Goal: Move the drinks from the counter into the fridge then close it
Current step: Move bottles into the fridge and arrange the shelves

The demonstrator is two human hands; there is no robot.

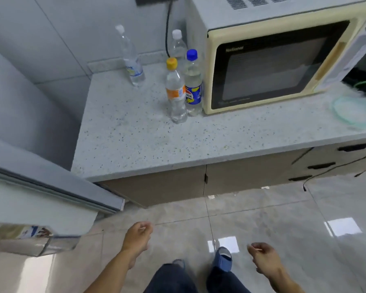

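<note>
Fingers [145, 226] of left hand [137, 240] loosely curled, grasping nothing, low over glossy grey tiled floor [273, 218]. Fingers [255, 248] of right hand [264, 259] likewise half curled and empty, well apart from left, just right of blue slipper [223, 258].

Four drinks upright on speckled white stone bench [135, 140], all toward back half, well clear of front edge. Orange-capped clear plastic bottle with orange label [175, 92] nearest front; blue-capped clear bottle with blue and yellow label [193, 85] touching or just beside it on right, close against side of cream microwave with dark glass door [273, 62]. White-capped clear bottle [178, 44] behind that pair, beside black cable [167, 28]. Tall white-capped clear bottle with pale label [131, 58] alone further left, near back wall, apart from others.

Broad bare stretch of bench in front of and left of bottles, open down to front edge. Pale green round lid [355, 111] at far right of bench.

White fridge door [40, 197] swung open at lower left, door shelf [30, 240] holding blurred items; corner of door just beside bench's left front corner.
</note>
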